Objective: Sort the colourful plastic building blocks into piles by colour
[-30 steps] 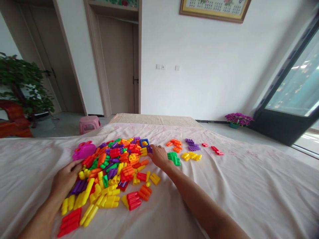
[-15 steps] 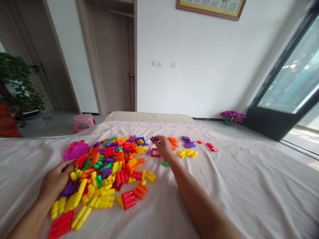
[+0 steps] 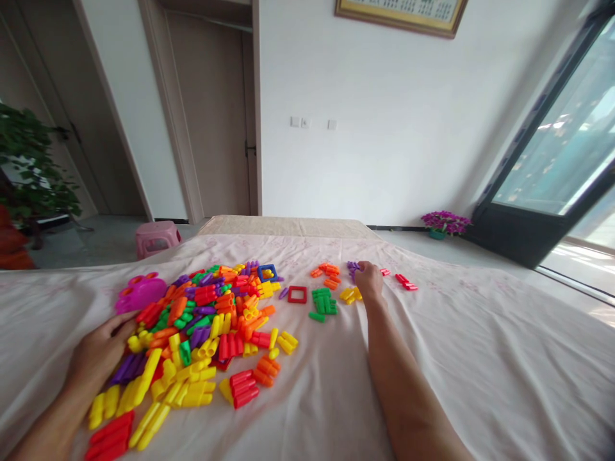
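Along the left edge of a large heap of plastic bullet-shaped building blocks [image 3: 206,326] rests my left hand [image 3: 98,346], thumb and fingers slightly apart, with fingertips touching red and yellow pieces. My right hand [image 3: 369,280] is closed in a pinch over the purple blocks [image 3: 353,266], a purple block between its fingertips; the hand partly covers that group. Close by lie small groups of yellow blocks [image 3: 350,294], green blocks [image 3: 323,301], orange blocks [image 3: 329,270] and red blocks [image 3: 406,282]. A red square frame [image 3: 297,294] lies between heap and groups.
A magenta paw-shaped piece [image 3: 144,293] and a blue square frame [image 3: 268,273] border the heap. Everything lies on a wrinkled pale cloth [image 3: 456,358]. Beyond it stand a pink stool [image 3: 157,238], a potted purple flower [image 3: 444,222] and a leafy plant [image 3: 36,163].
My right hand has moved right with the purple block, from beside the red frame to the purple group, uncovering the green blocks. My left hand stays at the heap; the view has shifted slightly.
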